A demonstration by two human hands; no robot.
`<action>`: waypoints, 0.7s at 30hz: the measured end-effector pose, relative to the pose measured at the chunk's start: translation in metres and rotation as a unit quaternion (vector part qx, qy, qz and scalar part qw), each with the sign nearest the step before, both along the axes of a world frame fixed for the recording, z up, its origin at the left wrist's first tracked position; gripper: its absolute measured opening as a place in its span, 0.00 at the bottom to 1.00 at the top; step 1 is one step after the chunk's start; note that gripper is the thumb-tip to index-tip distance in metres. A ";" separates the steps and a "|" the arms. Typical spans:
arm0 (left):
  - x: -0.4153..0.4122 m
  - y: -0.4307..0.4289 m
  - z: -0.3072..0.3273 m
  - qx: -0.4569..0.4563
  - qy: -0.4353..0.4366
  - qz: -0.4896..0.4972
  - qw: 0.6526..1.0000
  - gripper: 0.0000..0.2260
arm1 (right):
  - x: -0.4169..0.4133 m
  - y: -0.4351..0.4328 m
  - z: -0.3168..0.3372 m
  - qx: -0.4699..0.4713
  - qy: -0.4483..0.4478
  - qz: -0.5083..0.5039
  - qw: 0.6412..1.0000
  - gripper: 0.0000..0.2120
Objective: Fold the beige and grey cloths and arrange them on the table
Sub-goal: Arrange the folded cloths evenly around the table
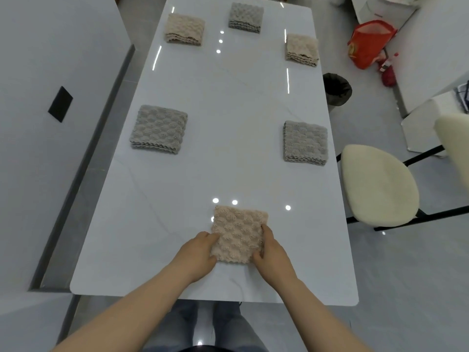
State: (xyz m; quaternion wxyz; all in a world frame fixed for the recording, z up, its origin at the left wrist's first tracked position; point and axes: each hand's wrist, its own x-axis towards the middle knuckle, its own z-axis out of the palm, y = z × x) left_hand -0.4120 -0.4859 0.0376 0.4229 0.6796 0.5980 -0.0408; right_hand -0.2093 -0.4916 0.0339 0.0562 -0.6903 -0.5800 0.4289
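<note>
A folded beige cloth [238, 232] lies near the front edge of the white table [223, 102]. My left hand [199, 252] grips its left edge and my right hand [271, 252] grips its right edge, thumbs on top. Two folded grey cloths rest at mid-table, one left [158, 128] and one right [305, 142]. At the far end sit a beige cloth at left [184, 29], a grey cloth in the centre [245, 17] and a beige cloth at right [302, 49].
A cream chair [378, 184] stands close to the table's right side. A black bin [337, 88] and a red bag [368, 43] sit on the floor beyond it. A wall runs along the left.
</note>
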 end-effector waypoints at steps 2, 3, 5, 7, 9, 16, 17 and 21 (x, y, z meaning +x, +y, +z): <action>-0.003 -0.002 -0.001 -0.001 0.003 0.004 1.000 0.26 | -0.004 0.000 -0.002 0.001 -0.003 0.006 1.000 0.34; -0.004 -0.004 -0.001 -0.002 0.005 0.006 1.000 0.26 | -0.005 -0.001 -0.004 0.004 -0.006 0.010 1.000 0.34; -0.008 -0.006 -0.002 -0.005 0.006 0.011 1.000 0.26 | -0.007 -0.001 -0.005 0.008 -0.012 0.018 1.000 0.34; -0.011 -0.009 -0.004 -0.007 0.007 0.015 1.000 0.25 | -0.009 -0.001 -0.008 0.010 -0.016 0.019 1.000 0.34; -0.013 -0.011 -0.005 -0.008 0.006 0.017 1.000 0.24 | -0.009 -0.003 -0.009 0.014 -0.013 0.013 1.000 0.33; -0.013 -0.020 -0.005 -0.004 -0.009 0.017 1.000 0.19 | -0.006 -0.017 -0.011 0.034 -0.023 0.012 0.999 0.30; -0.013 -0.021 -0.005 -0.004 -0.008 0.016 1.000 0.19 | -0.006 -0.019 -0.012 0.032 -0.023 0.013 0.999 0.29; -0.014 -0.027 -0.004 -0.009 0.000 0.012 1.000 0.19 | -0.006 -0.027 -0.012 0.027 -0.022 0.014 0.999 0.29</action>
